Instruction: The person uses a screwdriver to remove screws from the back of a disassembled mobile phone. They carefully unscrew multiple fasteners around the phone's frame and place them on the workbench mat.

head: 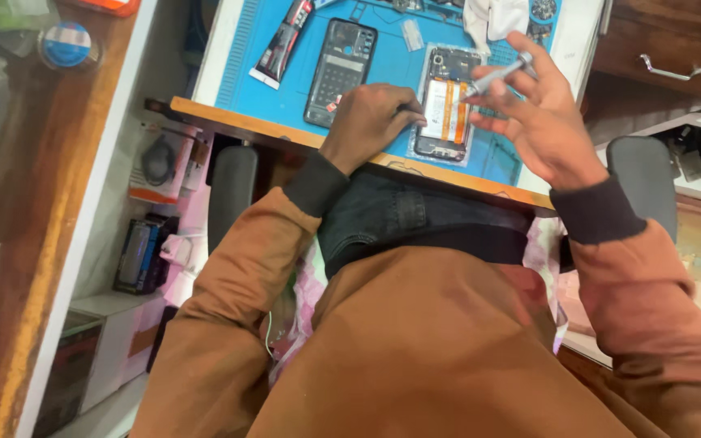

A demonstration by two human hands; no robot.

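Note:
An opened phone (446, 105) lies on a clear plastic sheet on the blue work mat (391, 69), its battery with orange stripes facing up. My left hand (371, 122) rests on the mat with its fingers pressing the phone's left edge. My right hand (533, 109) hovers over the phone's right side and grips a slim silver screwdriver (496, 77), its tip pointing down toward the upper part of the phone. A separate black phone frame (340, 71) lies to the left of my left hand.
A black glue tube (283, 42) lies at the mat's upper left and a white cloth (492, 18) at the top. The desk's wooden edge (285, 134) runs in front. Boxes sit on shelves at left (144, 251); wooden drawers (667, 49) stand at right.

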